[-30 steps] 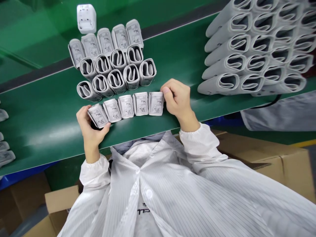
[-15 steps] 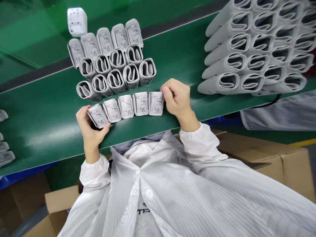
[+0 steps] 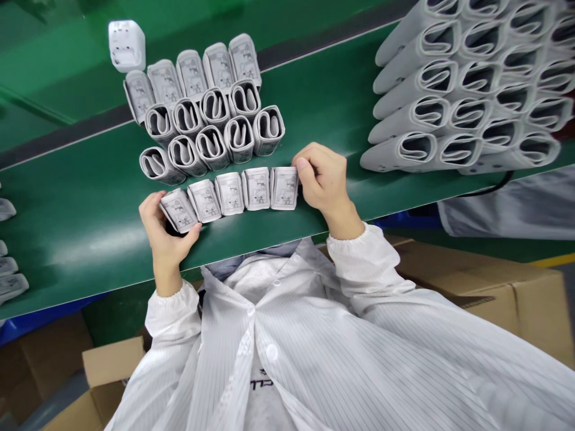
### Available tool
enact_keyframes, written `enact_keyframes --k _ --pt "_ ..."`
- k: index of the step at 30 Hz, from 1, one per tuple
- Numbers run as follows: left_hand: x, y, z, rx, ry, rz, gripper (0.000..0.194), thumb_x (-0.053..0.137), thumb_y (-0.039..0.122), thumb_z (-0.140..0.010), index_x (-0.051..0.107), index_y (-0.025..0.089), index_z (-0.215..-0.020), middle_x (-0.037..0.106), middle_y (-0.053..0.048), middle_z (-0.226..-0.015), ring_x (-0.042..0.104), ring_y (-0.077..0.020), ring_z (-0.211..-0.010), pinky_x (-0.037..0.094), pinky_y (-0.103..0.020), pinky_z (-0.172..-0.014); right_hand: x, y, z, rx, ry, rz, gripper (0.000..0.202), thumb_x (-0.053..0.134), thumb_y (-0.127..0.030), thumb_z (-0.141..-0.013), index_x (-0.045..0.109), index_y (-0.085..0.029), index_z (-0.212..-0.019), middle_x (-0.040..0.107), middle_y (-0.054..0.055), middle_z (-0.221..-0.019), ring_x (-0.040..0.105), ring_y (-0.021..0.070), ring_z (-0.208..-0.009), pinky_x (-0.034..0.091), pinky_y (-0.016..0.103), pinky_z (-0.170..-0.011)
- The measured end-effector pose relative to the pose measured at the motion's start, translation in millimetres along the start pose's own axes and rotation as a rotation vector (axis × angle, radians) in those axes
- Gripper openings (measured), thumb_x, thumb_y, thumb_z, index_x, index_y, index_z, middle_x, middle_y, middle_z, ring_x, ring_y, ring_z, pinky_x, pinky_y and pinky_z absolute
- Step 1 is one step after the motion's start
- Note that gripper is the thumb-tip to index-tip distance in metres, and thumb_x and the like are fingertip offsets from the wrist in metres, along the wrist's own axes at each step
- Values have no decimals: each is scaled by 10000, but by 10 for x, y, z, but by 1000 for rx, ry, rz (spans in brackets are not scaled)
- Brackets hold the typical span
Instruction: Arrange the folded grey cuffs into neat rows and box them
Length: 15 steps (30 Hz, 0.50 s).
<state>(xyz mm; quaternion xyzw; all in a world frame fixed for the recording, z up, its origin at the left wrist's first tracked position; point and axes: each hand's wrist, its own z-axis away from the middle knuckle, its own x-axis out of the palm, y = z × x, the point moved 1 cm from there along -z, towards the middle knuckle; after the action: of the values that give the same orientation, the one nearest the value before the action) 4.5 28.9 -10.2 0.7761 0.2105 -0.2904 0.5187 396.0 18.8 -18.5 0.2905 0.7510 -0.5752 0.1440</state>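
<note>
A row of several folded grey cuffs [image 3: 231, 194], printed faces up, lies near the front edge of the green work surface [image 3: 108, 221]. At the row's left end, my left hand [image 3: 165, 236] has its fingers and thumb around the leftmost cuff [image 3: 179, 211], which is tilted. My right hand [image 3: 324, 178] is curled, thumb and forefinger closed at the upper right corner of the rightmost cuff [image 3: 284, 188]. Just behind stand more rolled cuffs [image 3: 210, 146] with their coiled ends showing, and behind those another printed-face row [image 3: 191, 73].
Large stacked grey cuffs [image 3: 417, 114] fill the right side of the surface. A white device [image 3: 127, 46] sits on the green strip beyond the dark gap. Other cuffs [image 3: 11, 287] lie at the far left. Cardboard boxes [image 3: 503, 287] stand below the edge.
The white device has shifted left and slightly nearer on the far strip. Both my hands and the cuffs stay almost exactly where they were.
</note>
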Motion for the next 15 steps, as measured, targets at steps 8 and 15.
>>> enact_keyframes --k 8,15 --pt "-273 197 508 161 193 -26 630 831 582 -937 624 274 -1446 715 -105 -1209 761 -287 -1050 627 -457 -891 -6 -30 -17 -65 -8 -26 449 440 -587 -1177 543 -300 -848 642 58 -838 634 268 -803 529 476 -786" --pt "-499 258 2173 -504 -647 -136 195 578 357 -1029 710 238 -950 712 -38 -793 722 -222 -739 601 -362 -748 48 -42 -47 -128 -1 -71 322 525 -450 -1142 555 -287 -865 622 24 -810 598 229 -735 478 418 -704"
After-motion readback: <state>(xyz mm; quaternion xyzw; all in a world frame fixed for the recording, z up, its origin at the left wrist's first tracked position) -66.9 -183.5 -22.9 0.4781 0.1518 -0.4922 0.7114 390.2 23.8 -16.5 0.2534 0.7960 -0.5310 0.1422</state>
